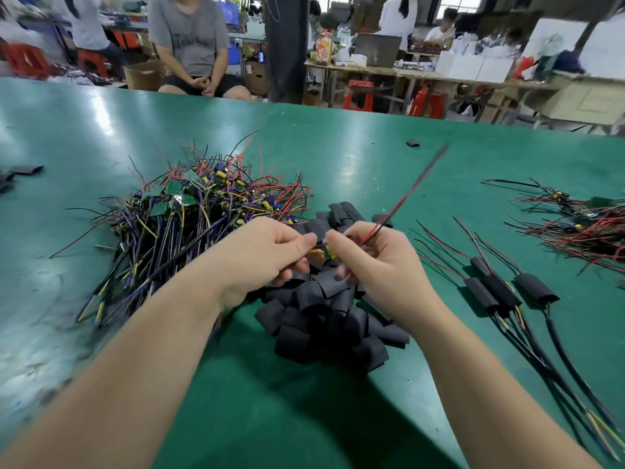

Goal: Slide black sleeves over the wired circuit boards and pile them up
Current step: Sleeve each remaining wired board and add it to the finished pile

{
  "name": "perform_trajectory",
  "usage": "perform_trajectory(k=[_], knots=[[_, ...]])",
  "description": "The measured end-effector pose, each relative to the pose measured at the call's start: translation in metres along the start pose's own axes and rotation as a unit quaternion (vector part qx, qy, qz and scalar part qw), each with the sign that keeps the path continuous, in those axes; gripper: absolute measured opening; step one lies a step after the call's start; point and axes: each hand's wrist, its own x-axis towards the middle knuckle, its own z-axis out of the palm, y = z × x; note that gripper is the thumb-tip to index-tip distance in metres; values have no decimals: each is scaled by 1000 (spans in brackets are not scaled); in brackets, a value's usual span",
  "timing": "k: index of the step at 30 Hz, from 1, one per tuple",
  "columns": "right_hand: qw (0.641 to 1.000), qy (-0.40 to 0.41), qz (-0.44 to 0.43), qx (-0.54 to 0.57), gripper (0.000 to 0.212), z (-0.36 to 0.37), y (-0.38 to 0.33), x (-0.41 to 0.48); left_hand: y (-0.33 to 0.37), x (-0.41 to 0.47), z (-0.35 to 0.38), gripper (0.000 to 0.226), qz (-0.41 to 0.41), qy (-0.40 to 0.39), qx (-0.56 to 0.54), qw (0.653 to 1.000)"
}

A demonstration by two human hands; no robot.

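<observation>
**Head view.** The left hand (267,253) and the right hand (377,265) meet just above a heap of black sleeves (318,319) that lies on the green worktop (338,147). Between the hands is one wired circuit board (327,254), largely hidden, with only a yellow component showing. The left hand's fingers (306,240) are curled, and thumb and forefinger are pinched together on the board's near end. The right hand's fingers are clamped on its other end and on the base of its red and black leads (406,194), which rise blurred up and to the right. No sleeve can be seen on this board.

Left of the hands, touching the sleeve heap, lies a tangled pile of bare wired boards (203,211). To the right, well apart from the heap, a few sleeved boards (500,292) lie side by side, their cables running toward the near edge. A further tangle of wires (588,225) lies beyond them at the right edge. A stray sleeve (412,143) lies alone farther back, and flat sleeves (25,170) lie at the left edge. Across the worktop sits a person in a grey shirt (189,38).
</observation>
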Motion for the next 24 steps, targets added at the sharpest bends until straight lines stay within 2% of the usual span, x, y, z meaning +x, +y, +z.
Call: perform_trajectory(k=[3,5,7,9,10,12,14,15,16,18,19,22,24], knots=[[997,-7,-21,-71,39,3,6,-9,-10,3,5,20,-53,-15,-150,987],[999,-3,22,-37,37,6,8,-11,-16,5,9,17,9,37,-135,990],[987,13,131,95,35,9,8,-9,-21,4,14,12,146,117,0,982],[939,39,242,242,33,11,7,-4,-25,0,17,11,266,154,154,939],[923,43,269,271,33,11,7,-2,-26,-2,17,17,296,153,220,917],[931,-5,266,252,33,7,8,-1,-30,-3,14,31,317,150,329,877],[955,-102,209,181,26,0,8,-1,-33,-3,11,31,306,170,366,862],[970,-148,168,95,17,-5,9,1,-34,-4,10,27,297,180,361,865],[976,-176,125,-37,15,-11,11,4,-36,-4,9,25,293,192,354,867],[939,-187,50,-285,30,-18,17,13,-39,-5,9,21,288,213,350,866],[914,-207,17,-348,36,-17,18,18,-40,-5,8,19,284,222,347,866],[853,-288,-40,-432,53,-6,20,25,-41,-6,6,16,274,258,334,864],[837,-305,-53,-451,55,-1,17,29,-41,-6,3,14,269,279,332,860]])
